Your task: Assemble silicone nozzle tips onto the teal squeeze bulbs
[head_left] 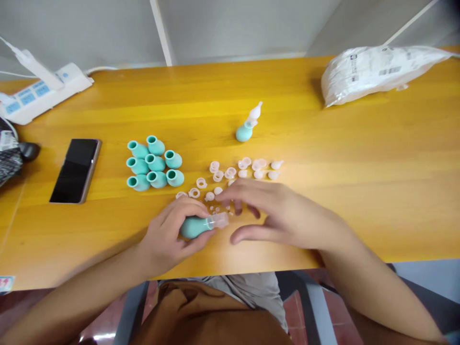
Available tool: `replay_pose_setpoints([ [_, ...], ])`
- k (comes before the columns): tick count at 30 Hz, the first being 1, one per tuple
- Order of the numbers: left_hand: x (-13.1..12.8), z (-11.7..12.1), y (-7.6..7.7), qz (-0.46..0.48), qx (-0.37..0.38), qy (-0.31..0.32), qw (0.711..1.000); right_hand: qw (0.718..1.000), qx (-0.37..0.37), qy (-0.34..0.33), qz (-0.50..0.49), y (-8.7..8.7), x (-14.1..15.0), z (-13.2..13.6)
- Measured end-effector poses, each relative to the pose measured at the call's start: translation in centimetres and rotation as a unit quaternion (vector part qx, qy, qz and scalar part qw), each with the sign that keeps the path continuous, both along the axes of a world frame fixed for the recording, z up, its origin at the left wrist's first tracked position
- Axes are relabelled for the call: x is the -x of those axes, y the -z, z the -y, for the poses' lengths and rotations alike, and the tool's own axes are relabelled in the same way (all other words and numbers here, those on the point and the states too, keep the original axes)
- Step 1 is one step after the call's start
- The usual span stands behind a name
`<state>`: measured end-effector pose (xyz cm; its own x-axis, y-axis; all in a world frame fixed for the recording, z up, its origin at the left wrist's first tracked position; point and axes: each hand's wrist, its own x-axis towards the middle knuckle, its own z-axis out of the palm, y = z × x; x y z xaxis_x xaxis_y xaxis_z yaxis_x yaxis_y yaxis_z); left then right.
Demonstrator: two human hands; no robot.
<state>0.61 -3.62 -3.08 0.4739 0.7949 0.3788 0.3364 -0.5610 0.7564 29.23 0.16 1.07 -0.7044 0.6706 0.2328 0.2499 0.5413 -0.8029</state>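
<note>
My left hand point(171, 231) is wrapped round a teal rubber bulb point(193, 226) with a clear tip point(218, 221) fitted in its neck, held just above the table edge. My right hand point(273, 213) hovers with fingers spread over several small pale pink parts point(219, 175), its fingertips close to the clear tip. A cluster of several open teal bulbs point(154, 163) lies to the left of the small parts. One bulb with a white tip fitted point(247, 124) lies alone farther back.
On the yellow wooden table point(377, 167), a black phone point(76, 169) lies at the left. A white power strip point(39, 93) sits at the back left and a white plastic bag point(373, 72) at the back right. A dark object point(10, 158) lies at the left edge.
</note>
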Motion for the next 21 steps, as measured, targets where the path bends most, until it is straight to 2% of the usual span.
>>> replay_pose_setpoints([
  [3,0.4,-0.5,-0.5,-0.009,0.054,0.039,0.998,0.999,0.022,-0.017,-0.032,1.0,2.1,1.2],
  [6,0.8,-1.1,-1.1,0.045,0.155,0.095,0.982,0.996,0.067,-0.028,-0.06,1.2,2.5,1.7],
  [9,0.9,-1.4,-1.4,0.117,0.239,0.118,0.957,0.99,0.079,-0.043,-0.11,1.0,2.4,1.7],
  [12,1.0,-1.6,-1.8,0.172,0.333,0.152,0.915,0.975,0.101,-0.065,-0.186,0.5,1.8,1.4],
  [14,1.2,-2.1,-2.5,0.208,0.345,0.191,0.895,0.962,0.117,-0.052,-0.241,0.0,0.8,0.8],
  [15,1.3,-2.6,-3.2,0.215,0.327,0.196,0.899,0.959,0.112,-0.022,-0.258,-0.3,0.0,0.4],
  [16,1.5,-3.2,-3.9,0.207,0.288,0.178,0.918,0.965,0.094,0.017,-0.245,-0.5,-0.8,-0.2],
  [18,2.0,-5.1,-5.7,0.133,0.209,0.09,0.965,0.975,0.02,0.157,-0.158,-0.6,-2.5,-1.5],
  [20,2.4,-7.6,-7.4,0.055,0.119,0.003,0.991,0.952,-0.083,0.288,-0.057,-0.1,-4.0,-3.0],
  [21,2.6,-9.0,-8.1,0.01,0.087,-0.04,0.995,0.938,-0.121,0.323,-0.024,0.3,-4.6,-3.7],
])
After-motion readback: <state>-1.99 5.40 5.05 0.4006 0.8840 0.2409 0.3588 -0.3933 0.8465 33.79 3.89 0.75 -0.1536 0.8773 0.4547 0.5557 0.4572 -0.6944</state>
